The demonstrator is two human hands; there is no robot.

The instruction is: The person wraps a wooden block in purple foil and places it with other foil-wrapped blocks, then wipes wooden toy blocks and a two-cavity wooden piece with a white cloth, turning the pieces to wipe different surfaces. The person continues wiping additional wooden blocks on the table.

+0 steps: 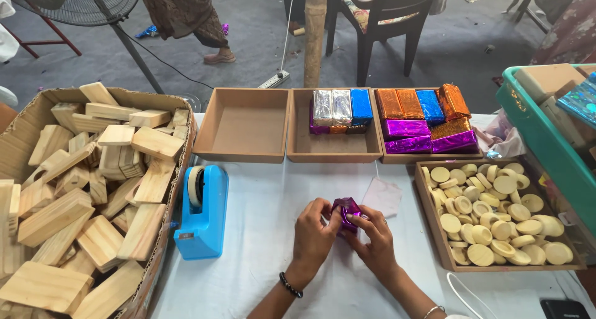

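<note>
On the white tabletop (261,232), left hand (313,232) and right hand (372,241) clamp a small purple foil-wrapped block (346,208), probably light, rigid, slippery; grip its flat sides.

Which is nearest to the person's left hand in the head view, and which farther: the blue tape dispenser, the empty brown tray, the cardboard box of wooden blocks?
From the left hand:
1. Blue tape dispenser, just to its left on the table.
2. Empty brown tray, behind it at the table's far edge.
3. Cardboard box of wooden blocks, far left.
</note>
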